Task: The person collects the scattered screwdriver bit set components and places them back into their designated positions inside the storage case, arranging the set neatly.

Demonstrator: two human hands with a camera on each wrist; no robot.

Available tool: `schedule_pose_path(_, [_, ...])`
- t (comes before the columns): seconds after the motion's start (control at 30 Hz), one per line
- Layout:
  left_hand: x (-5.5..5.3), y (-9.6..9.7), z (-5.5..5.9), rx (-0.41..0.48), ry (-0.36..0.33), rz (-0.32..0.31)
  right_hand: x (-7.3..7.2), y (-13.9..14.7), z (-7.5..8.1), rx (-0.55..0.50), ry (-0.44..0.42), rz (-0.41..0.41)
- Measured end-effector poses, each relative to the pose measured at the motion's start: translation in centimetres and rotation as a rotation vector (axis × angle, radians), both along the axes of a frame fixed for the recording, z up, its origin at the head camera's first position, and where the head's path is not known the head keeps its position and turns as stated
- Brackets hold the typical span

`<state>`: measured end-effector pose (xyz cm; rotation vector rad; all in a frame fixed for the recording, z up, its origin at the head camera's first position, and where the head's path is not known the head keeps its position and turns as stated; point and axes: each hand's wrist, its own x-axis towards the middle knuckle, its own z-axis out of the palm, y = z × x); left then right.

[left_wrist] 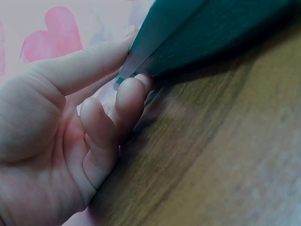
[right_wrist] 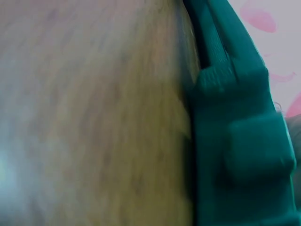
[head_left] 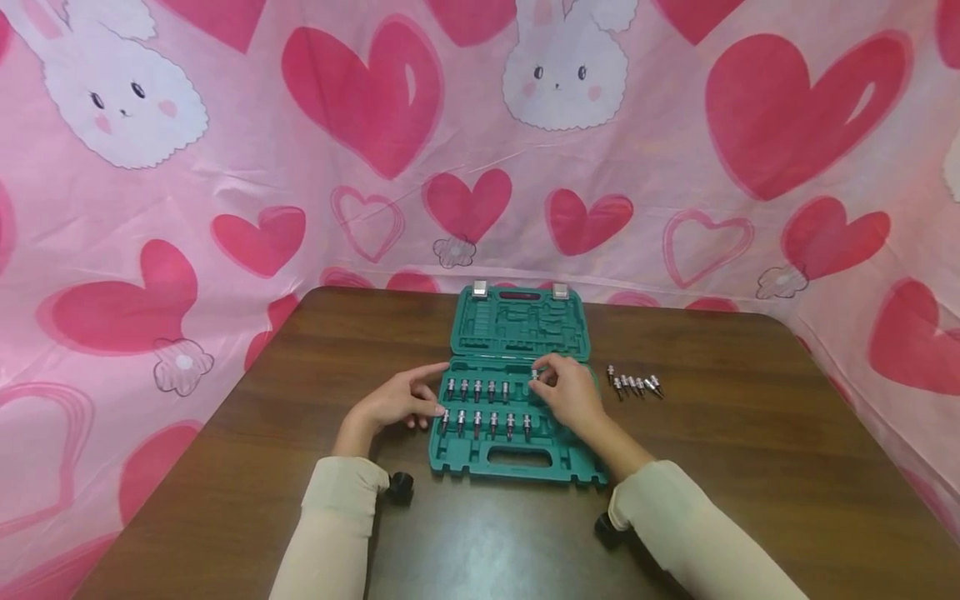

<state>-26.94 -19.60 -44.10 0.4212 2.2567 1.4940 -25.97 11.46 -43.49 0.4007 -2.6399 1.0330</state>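
Observation:
A green plastic tool case [head_left: 468, 457] lies opened flat on the table. Two rows of bit sockets [head_left: 477, 421], chrome on one end with darker tips, sit in its near half. My right hand [head_left: 572, 396] pinches another bit socket [head_left: 535, 374] between thumb and index finger, over the right part of the upper row. At the case's left side, my left hand [head_left: 397, 400] holds the edge, index finger stretched toward the hinge corner. In the left wrist view its thumb [left_wrist: 101, 61] lies against the case wall [left_wrist: 146, 40], with curled fingers at the lower edge.
Several loose bit sockets [head_left: 636, 384] lie in a cluster on the brown wooden table [head_left: 720, 450], right of the case. The case's lid [head_left: 517, 321] with two metal latches leans back at the far side. A pink heart-patterned cloth [head_left: 480, 150] hangs around the table.

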Motion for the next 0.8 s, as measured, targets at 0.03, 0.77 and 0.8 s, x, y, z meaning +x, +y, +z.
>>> schedule_pose_path(0.03, [0.0, 0.0, 0.0, -0.002, 0.0, 0.001, 0.0, -0.1, 0.0, -0.003, -0.008, -0.002])
schedule_pose_path(0.77, [0.0, 0.0, 0.1, 0.003, -0.014, 0.012, -0.4, -1.7, -0.4, -0.012, -0.098, 0.042])
schedule_pose_path(0.8, [0.0, 0.0, 0.1, 0.004, -0.015, 0.013, -0.5, -1.7, -0.4, -0.007, -0.103, 0.044])
